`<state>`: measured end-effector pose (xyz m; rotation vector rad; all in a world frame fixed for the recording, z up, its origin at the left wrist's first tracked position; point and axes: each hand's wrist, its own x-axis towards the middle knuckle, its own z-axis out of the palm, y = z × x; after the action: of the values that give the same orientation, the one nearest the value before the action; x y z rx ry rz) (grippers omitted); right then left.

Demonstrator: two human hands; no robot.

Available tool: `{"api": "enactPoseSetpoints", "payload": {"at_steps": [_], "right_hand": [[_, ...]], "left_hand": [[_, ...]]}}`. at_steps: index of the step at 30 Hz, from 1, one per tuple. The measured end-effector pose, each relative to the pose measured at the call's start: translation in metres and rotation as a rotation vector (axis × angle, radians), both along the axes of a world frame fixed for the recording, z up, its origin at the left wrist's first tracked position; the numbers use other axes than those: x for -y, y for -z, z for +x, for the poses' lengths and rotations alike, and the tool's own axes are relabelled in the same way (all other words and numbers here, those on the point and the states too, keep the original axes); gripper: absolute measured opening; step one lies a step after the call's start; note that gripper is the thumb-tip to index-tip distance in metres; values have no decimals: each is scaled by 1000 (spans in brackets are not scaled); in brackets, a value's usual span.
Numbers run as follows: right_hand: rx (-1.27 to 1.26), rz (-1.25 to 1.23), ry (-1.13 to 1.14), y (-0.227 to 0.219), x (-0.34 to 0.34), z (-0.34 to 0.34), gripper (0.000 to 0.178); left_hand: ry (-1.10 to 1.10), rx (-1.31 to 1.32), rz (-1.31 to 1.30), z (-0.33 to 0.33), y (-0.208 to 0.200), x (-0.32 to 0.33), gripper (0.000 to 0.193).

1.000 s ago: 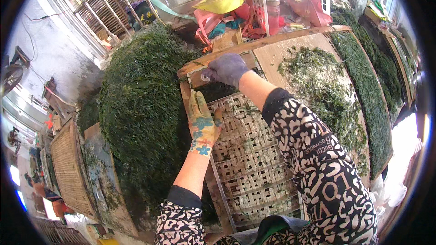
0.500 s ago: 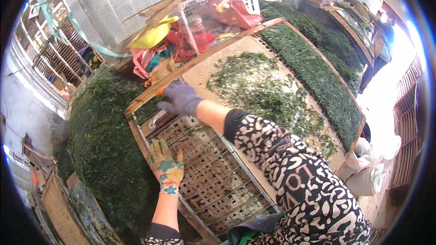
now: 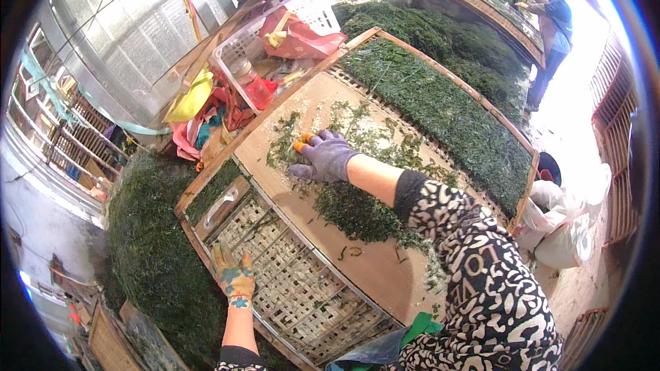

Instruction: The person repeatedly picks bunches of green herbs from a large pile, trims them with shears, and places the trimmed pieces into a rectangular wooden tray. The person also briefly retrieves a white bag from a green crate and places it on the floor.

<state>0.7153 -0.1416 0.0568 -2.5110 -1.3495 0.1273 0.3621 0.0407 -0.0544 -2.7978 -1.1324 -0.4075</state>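
Note:
My left hand (image 3: 234, 276), in a yellow glove with a blue flower pattern, lies with fingers spread at the left rim of a woven lattice tray (image 3: 302, 288). My right hand (image 3: 322, 158), in a purple glove with orange fingertips, is over a tan board (image 3: 375, 271), its fingers apart at the loose shredded greens (image 3: 361, 216). Pale crumbs are scattered among these greens. A wooden block with a metal handle (image 3: 223, 206) sits at the tray's upper corner, beside the left hand. An even layer of greens (image 3: 440, 120) covers the tray's far right part.
A big heap of greens (image 3: 148, 233) stands left of the tray, another heap (image 3: 447, 48) behind it. A white plastic crate (image 3: 230, 55) with red bags and a jar is at the back. White sacks (image 3: 567, 233) stand at right. Another person (image 3: 553, 31) works at the far right.
My right hand has moved right, from the wooden block's corner onto the board's greens. These greens are now spread nearer the front. The left hand stays at the rim; the view has shifted.

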Motion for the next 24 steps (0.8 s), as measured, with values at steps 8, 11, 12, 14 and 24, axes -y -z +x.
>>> {"api": "enactPoseSetpoints", "payload": {"at_steps": [8,11,12,14,24], "right_hand": [[-74,97,326,-31,67,134,58],[-45,-304,122,-22,80,161,64],[-28,-277,153,-17,82,166,58],[26,-235,189,-10,83,177,49],[87,293,959,-36,191,278,49]], "left_hand": [[6,138,-231,-1,2,-1,79],[10,36,-69,0,-2,1,79],[38,8,12,0,-3,1,78],[37,-3,10,1,-2,2,77],[37,14,22,-4,12,-10,75]]}}
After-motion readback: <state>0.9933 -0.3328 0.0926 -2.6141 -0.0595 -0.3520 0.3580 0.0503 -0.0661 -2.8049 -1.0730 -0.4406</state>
